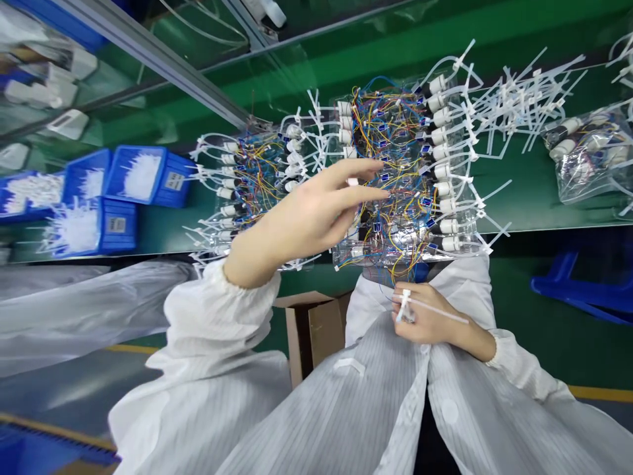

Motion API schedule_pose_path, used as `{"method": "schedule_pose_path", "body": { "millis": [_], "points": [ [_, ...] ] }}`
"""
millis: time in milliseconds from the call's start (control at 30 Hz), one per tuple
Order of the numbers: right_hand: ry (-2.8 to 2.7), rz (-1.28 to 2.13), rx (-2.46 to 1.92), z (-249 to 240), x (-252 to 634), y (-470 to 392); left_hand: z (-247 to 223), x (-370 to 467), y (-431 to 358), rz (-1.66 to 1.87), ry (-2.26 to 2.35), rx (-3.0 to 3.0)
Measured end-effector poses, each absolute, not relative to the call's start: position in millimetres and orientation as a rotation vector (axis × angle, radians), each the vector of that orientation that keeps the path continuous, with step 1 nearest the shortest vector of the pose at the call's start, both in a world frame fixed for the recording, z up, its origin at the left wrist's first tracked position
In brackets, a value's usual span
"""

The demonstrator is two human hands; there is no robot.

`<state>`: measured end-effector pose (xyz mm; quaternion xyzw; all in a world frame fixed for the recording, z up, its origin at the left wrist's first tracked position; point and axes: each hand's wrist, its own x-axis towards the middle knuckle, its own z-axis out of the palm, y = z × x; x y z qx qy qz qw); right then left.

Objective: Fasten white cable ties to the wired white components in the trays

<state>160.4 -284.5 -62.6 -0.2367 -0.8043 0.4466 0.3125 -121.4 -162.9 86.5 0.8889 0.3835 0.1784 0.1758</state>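
My left hand (314, 208) reaches over the near-middle bundle of wired parts (395, 125), its fingers stretched out and apart. Blue, yellow and red wires tangle between two columns of white-capped parts on clear plastic. My right hand (430, 316) is closed close to my body, below the table edge, holding a clear part with a white cable tie (405, 307); the tie's tail lies across the back of the hand. Thin wires hang by its fingertips. A second wired bundle (262, 171) lies left of the first, partly behind my left forearm.
Blue bins of white pieces (141, 175) stand at the left on the green table (524, 198). Loose cable ties (524, 99) and a bagged bundle (588, 158) lie right. Below are an open cardboard box (324, 330) and a blue stool (583, 290). A metal post (163, 59) slants overhead.
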Motion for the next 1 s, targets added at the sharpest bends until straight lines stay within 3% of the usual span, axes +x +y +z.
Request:
{"method": "schedule_pose_path", "body": {
  "millis": [100, 300, 467, 1000],
  "points": [
    [-2.142, 1.205, -0.613, -60.7, 156.3, -283.2, 88.5, -122.4, -193.8, 0.514, 1.050, 2.521],
    [-2.177, 1.222, -0.470, -42.4, 129.6, -288.5, 51.9, -107.9, -224.2, 0.117, 0.881, 2.581],
    [-2.223, 1.244, -0.395, -34.6, 117.1, -296.8, 42.9, -120.1, -225.7, 0.010, 0.918, 2.564],
    [-1.620, 0.833, -0.612, -55.9, 150.3, -301.5, 46.6, -166.2, -244.0, 0.998, 1.121, 2.099]
  ]
}}
